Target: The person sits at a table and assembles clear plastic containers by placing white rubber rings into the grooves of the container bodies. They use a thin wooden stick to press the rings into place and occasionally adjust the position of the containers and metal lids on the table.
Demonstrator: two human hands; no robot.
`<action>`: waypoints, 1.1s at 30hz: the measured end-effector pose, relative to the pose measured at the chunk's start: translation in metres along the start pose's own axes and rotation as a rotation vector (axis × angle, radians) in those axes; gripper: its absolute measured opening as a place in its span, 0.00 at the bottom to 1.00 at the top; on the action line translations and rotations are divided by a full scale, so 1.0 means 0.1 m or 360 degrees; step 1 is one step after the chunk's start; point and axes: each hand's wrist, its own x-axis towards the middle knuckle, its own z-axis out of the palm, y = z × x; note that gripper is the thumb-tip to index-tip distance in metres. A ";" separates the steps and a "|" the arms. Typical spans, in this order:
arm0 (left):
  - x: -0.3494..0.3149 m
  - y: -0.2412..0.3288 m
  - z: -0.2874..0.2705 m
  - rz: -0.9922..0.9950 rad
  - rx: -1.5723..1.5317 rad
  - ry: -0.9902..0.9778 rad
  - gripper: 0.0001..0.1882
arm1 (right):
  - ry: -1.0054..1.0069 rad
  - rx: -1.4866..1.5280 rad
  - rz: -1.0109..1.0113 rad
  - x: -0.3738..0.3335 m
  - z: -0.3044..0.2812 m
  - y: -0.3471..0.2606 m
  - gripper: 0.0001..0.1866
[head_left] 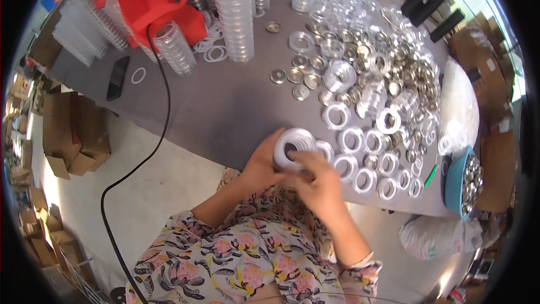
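My left hand is closed around a short stack of clear plastic rings, tilted so that its round opening faces up. Over the near right side of the stack, my right hand has its fingers bent, with the tips by the opening. Those fingers are slightly blurred, and whatever they pinch is hidden. A single clear ring lies just right of the stack. Several more, such as a clear ring, are spread along the near table edge. Behind them sits a heap of small silver metal caps and clear ring stacks.
Tall stacks of clear plastic rings and a red bag stand at the far left. A black cable hangs over the table's left edge near a phone. A blue basin of metal parts and a white sack stand right.
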 end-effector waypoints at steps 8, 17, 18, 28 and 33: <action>-0.19 0.08 -0.57 0.0255 -0.0384 0.0323 0.46 | 0.0436 0.0966 0.0614 0.06 0.36 0.04 0.07; -0.17 0.02 -0.50 0.0529 0.0004 0.1094 0.52 | 0.0255 0.2344 0.1349 0.49 1.26 0.38 0.07; -0.16 -0.04 -0.48 0.0590 0.0232 0.1113 0.53 | 0.0149 0.2178 0.1338 0.50 1.21 0.41 0.08; 0.27 0.00 -0.68 0.0450 0.0913 0.1021 0.47 | 0.0430 0.1582 0.0649 0.03 0.39 0.16 0.18; 0.48 0.08 -0.87 0.0630 0.1107 0.1270 0.45 | 0.1026 0.1788 0.0139 -0.13 0.02 0.38 0.28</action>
